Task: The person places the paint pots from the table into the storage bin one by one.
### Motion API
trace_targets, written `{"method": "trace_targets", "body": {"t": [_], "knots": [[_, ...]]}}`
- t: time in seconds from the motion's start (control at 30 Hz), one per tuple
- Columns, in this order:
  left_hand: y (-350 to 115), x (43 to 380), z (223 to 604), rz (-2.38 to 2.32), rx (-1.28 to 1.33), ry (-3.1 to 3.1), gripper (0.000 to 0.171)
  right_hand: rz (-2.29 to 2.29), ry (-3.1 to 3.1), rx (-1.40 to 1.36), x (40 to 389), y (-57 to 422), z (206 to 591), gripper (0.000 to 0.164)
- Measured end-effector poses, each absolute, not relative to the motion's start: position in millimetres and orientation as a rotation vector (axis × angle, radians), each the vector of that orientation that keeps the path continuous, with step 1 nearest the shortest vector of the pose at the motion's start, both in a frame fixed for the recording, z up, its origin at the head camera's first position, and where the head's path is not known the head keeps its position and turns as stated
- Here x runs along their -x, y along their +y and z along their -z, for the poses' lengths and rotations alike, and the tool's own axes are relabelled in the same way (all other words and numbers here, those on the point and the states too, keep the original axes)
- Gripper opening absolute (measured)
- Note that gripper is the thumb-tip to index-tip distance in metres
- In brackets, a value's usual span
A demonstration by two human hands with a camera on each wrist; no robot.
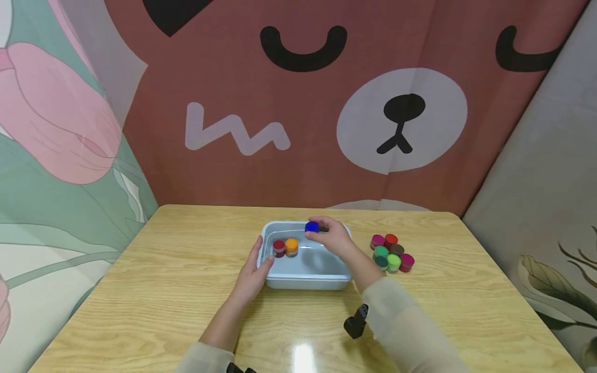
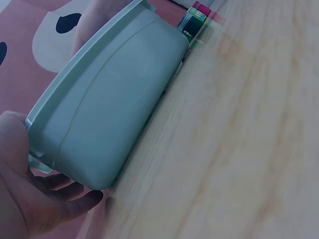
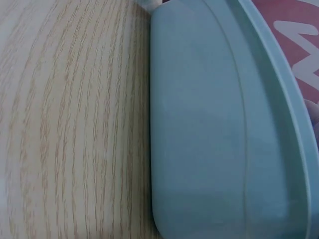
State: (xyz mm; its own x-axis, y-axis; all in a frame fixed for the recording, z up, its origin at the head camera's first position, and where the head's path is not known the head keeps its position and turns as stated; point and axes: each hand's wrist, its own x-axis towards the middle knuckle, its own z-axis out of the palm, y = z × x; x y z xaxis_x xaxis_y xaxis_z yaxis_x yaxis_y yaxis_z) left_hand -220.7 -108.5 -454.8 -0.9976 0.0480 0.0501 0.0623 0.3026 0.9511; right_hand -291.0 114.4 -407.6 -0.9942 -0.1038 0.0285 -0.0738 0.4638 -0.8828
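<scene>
A light blue plastic tub [image 1: 308, 284] stands on the table. Inside it, toward the left, sit two small paint jars side by side, a dark red one [image 1: 279, 248] and an orange one [image 1: 291, 247]. My left hand [image 1: 251, 274] grips the tub's left side, thumb at the rim and fingers against the outer wall, as the left wrist view also shows. Over the back right part of the tub, my right hand [image 1: 333, 239] pinches a blue paint jar [image 1: 311, 227] between thumb and fingers. The tub wall mostly hides that hand in the right wrist view.
Right of the tub, several more paint jars [image 1: 394, 261] in pink, red, brown and greens stand in a cluster on the wooden table [image 1: 177, 259]. A bear-print curtain [image 1: 224, 181] hangs behind the table's far edge.
</scene>
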Motion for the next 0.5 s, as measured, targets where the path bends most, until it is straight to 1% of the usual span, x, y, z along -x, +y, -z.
{"method": "trace_targets", "body": {"t": [0.2,0.5], "knots": [[-108,221,455,1.840,0.104,-2.536,0.065,1.570,2.639,0.091,295,109,411,0.045],[-109,221,455,1.844,0.094,-2.543,0.065,1.444,2.679,0.174,300,103,418,0.042]]}}
